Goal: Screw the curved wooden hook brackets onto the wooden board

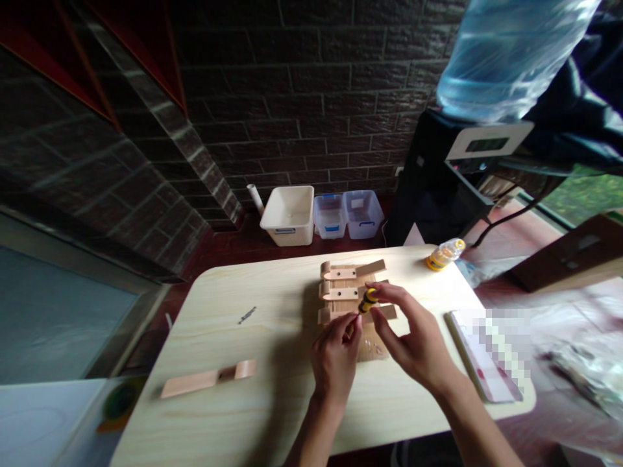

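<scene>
A short yellow-and-black screwdriver is held at its handle by the thumb and fingers of my right hand. It points down and to the left. My left hand is closed in a pinch at the screwdriver's tip; what lies between those fingertips is hidden. Under both hands is a brown wooden board with several curled wooden strips lying across it. One such strip shows two dark holes. Small metal pieces lie on the board's near end, too small to name.
Left on the pale table lie a loose curled wooden strip and a small dark metal piece. A clear bottle with yellow parts and a flat white box are at right. Plastic bins and a water dispenser stand behind.
</scene>
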{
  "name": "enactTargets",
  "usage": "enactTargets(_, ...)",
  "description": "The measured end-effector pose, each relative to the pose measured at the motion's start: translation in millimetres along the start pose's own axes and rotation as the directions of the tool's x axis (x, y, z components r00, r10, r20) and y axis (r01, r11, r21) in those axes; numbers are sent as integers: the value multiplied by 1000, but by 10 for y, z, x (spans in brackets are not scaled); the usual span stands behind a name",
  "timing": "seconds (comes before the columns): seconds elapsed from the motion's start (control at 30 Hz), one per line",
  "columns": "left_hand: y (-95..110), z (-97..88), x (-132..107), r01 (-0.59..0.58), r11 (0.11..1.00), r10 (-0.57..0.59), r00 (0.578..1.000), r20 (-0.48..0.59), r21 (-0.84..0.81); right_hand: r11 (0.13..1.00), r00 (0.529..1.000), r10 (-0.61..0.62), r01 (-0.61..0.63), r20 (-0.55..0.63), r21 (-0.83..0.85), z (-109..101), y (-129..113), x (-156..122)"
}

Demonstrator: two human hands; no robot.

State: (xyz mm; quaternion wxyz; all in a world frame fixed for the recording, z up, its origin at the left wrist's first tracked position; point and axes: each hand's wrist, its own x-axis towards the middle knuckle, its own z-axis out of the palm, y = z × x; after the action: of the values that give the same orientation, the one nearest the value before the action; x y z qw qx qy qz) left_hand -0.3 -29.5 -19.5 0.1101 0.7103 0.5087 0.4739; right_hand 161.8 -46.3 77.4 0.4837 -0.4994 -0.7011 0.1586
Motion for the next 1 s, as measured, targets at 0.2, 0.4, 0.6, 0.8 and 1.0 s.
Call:
enactTargets(0.2, 3, -4, 3, -2, 1000, 2, 1000, 10, -7, 1000, 1000, 0, 0, -9, 1, 4, -5, -3)
enactTargets(0.4, 5, -8, 0, 6, 1000, -6, 1000, 20, -2, 1000, 1000, 2, -2, -2, -2, 8, 3, -2)
enactTargets(0.6, 13, -13, 4, 13, 1000, -13, 1000, 21, 0, 1000, 1000, 2, -2, -19, -9, 10, 12, -5)
enactTargets(0.8, 27, -25, 13, 13, 1000, -13, 1000, 19, -1, 1000, 1000, -5, 5, -14, -12, 2, 6, -14)
enactTargets(1.0, 35, -26, 18, 11, 1000, -11, 1000, 17, -7, 1000, 1000, -9, 8, -28, -9, 15, -8, -6)
